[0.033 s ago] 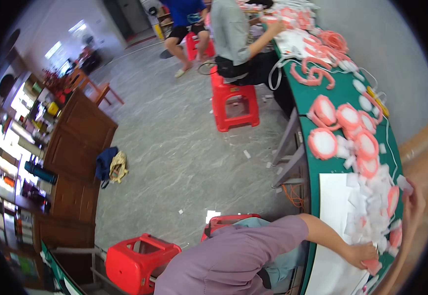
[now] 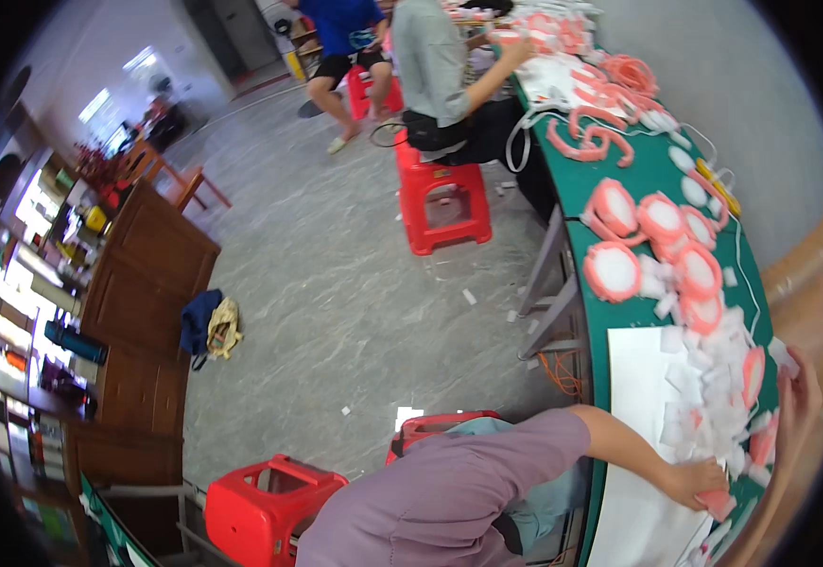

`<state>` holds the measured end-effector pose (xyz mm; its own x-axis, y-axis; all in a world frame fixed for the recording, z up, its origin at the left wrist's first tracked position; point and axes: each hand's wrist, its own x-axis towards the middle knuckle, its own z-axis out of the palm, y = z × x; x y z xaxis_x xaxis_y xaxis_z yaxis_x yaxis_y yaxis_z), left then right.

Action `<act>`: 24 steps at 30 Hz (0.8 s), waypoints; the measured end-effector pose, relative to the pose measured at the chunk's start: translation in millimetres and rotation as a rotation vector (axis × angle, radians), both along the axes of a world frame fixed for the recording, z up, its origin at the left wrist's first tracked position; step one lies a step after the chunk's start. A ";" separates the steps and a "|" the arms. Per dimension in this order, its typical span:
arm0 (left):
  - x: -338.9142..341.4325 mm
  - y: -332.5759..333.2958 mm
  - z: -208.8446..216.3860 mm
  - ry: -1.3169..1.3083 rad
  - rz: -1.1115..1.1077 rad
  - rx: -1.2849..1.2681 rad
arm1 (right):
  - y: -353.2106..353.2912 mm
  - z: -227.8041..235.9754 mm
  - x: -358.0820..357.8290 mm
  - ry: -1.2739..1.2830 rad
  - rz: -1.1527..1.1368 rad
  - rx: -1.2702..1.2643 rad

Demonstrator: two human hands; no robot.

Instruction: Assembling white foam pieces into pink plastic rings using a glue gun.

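Note:
My left hand (image 2: 697,482), reaching over the table from a purple sleeve, is closed on a small pink piece (image 2: 717,503) with a pale edge. At the right rim, my right hand (image 2: 802,387) pinches a small whitish piece (image 2: 784,355); part of this hand is lost in the dark border. Between the hands lies a loose heap of small white pieces (image 2: 700,378) with pink bits among them. A white sheet (image 2: 633,397) lies under the heap's left side. Beyond are several pink rings with white round pads (image 2: 612,271).
The green table (image 2: 589,194) runs away along the wall, with a white cable and a yellow strip (image 2: 719,189). Farther along, a co-worker in grey (image 2: 435,71) sits on a red stool (image 2: 441,208). Other red stools (image 2: 255,515) and a wooden cabinet (image 2: 151,255) stand left.
The whole view has shifted slightly, so the far things sit a little more to the left. Both hands keep their holds, with hardly any movement.

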<state>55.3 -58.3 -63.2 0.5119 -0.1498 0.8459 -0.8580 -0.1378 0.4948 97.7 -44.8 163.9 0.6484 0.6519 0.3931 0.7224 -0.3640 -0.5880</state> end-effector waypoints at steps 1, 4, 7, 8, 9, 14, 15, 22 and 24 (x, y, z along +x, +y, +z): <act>-2.2 0.4 1.4 -0.019 -0.007 -0.007 | -17.6 3.1 -8.9 -0.004 -0.033 -0.019; -8.4 8.1 8.4 -0.026 -0.033 0.044 | -74.3 14.3 -45.3 -0.067 -0.199 -0.024; -12.8 15.0 19.5 0.165 -0.173 0.304 | -106.9 1.8 -87.7 -0.146 -0.420 0.245; -16.1 16.7 21.3 0.010 -0.179 0.110 | -119.4 1.3 -101.8 -0.282 -0.505 0.198; -15.1 18.5 23.6 -0.016 -0.175 0.133 | -130.4 -2.8 -115.3 -0.445 -0.611 0.147; 2.6 25.0 33.1 0.066 -0.174 0.166 | -164.4 -49.6 -159.3 -0.595 -1.004 0.452; 3.6 24.6 36.1 0.059 -0.125 0.138 | -166.2 -60.4 -159.7 -0.604 -1.046 0.537; -9.8 33.3 63.8 0.050 -0.034 0.179 | -146.0 -112.3 -136.7 -0.646 -1.126 0.487; -15.8 34.6 68.1 0.009 -0.019 0.198 | -138.6 -120.4 -136.5 -0.588 -1.047 0.489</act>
